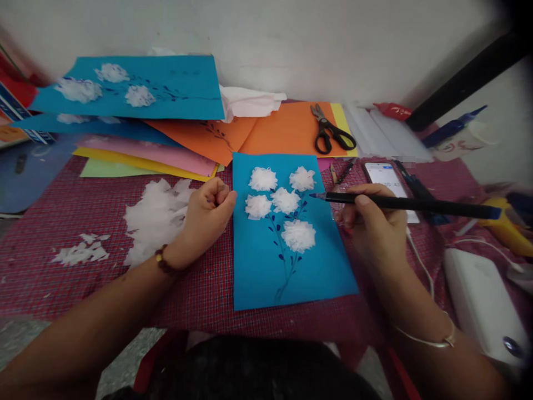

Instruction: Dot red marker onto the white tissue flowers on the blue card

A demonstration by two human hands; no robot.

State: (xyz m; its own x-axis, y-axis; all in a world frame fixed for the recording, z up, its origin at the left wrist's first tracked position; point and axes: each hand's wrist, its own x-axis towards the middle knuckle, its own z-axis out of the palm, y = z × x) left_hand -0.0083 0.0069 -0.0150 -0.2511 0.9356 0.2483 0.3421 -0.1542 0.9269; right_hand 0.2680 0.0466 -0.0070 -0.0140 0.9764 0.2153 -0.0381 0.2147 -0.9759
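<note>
Flat in front of me lies a blue sheet of paper [258,266] with several white tissue flowers [298,236] and dark painted stems and leaves. My right hand [375,228] grips a black brush pen [400,203], its dark blue tip close to the sheet beside the upper right flower. Whether the tip touches the paper I cannot tell. Left of the sheet, my left hand [210,214] rests with its fingers curled in; whether something is inside them is hidden. Behind that wrist is a pile of white tissue pieces [154,216], with small white scraps [83,251] farther left.
At the back left, blue cards [187,78] with similar flowers lie over coloured paper. Black-handled scissors [331,133] rest on orange paper [287,128]. To the right are a lit phone [387,178], a white power bank [478,294] with a cable, and a cup [466,139].
</note>
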